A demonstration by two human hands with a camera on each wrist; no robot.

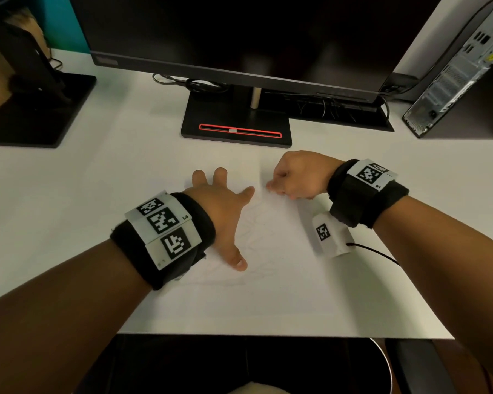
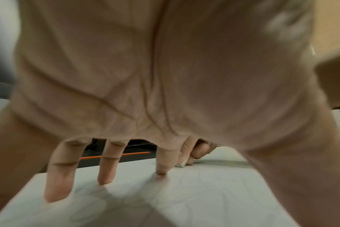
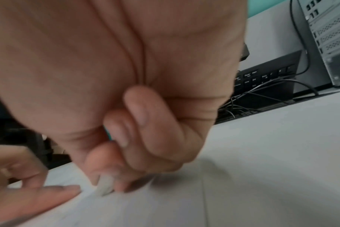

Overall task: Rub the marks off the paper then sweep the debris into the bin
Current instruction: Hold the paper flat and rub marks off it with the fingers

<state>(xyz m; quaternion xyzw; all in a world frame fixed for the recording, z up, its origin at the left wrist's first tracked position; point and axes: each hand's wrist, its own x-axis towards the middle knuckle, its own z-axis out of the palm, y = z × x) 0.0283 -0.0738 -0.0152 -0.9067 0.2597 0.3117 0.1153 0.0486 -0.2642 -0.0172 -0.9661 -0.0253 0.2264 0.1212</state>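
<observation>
A white sheet of paper (image 1: 268, 302) lies on the white desk, with faint pencil marks (image 1: 255, 231) near its middle. My left hand (image 1: 219, 203) rests on the sheet with fingers (image 2: 58, 176) spread straight and tips pressing down. My right hand (image 1: 275, 187) is curled just right of the left index finger, at the paper's far edge. It pinches a small white eraser (image 3: 105, 186) between thumb and fingers, and the eraser's tip touches the sheet. In the left wrist view the eraser (image 2: 181, 164) shows under the right fingers. In the head view it is hidden.
A monitor stand (image 1: 236, 132) sits just beyond the hands, a second black stand (image 1: 40, 115) at far left. A computer tower (image 1: 461, 75), a keyboard (image 3: 262, 76) and loose cables (image 1: 325, 106) are at back right. A dark, curved-rimmed object (image 1: 382, 356) shows below the desk's near edge.
</observation>
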